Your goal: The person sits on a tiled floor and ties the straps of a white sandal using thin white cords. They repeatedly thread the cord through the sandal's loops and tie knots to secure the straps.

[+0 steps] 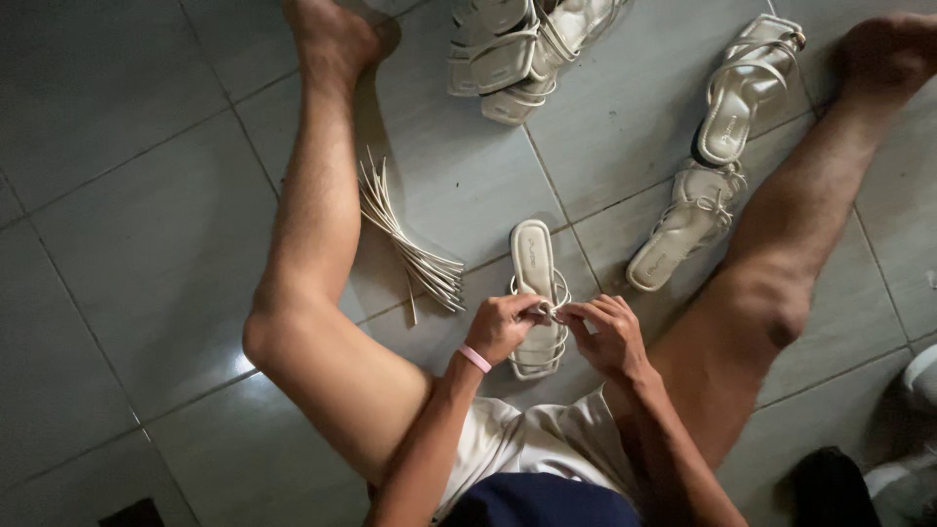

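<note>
A cream strappy sandal (pixel 534 262) lies on the grey tiled floor between my spread legs, toe end toward me. My left hand (pixel 504 326), with a pink band at the wrist, pinches the thin straps at the sandal's front. Facing it, my right hand (pixel 610 334) grips the same straps from the other side. Both sets of fingers meet over a small knot or strap junction. The sandal's toe end is partly hidden under my hands.
A bundle of loose cream straps (pixel 405 244) lies by my left leg. Two more sandals (pixel 717 156) lie by my right leg, and a pile of sandals (pixel 522 49) sits at the top. Dark objects (pixel 830 483) rest at the lower right.
</note>
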